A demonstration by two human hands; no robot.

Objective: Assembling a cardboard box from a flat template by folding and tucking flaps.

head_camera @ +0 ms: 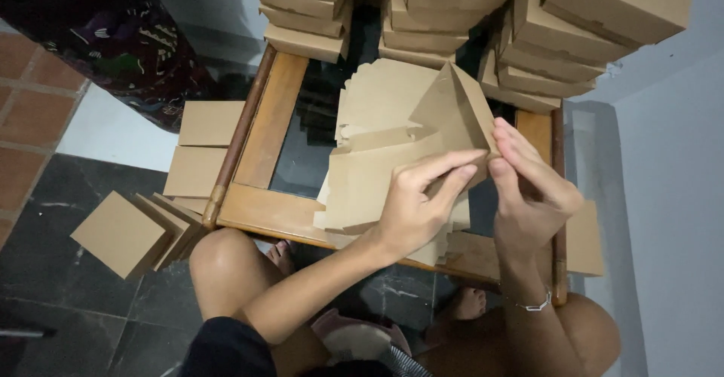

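My left hand (411, 211) and right hand (528, 196) pinch a brown card (377, 173), fingers closed on its folded flap; the card sits over the table (260, 211); boxes (302, 7) stand stacked behind it.

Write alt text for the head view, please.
Both hands, left hand and right hand, fold a brown cardboard sheet over a wooden table. Folded boxes are stacked behind, and more flat sheets lie on the floor.
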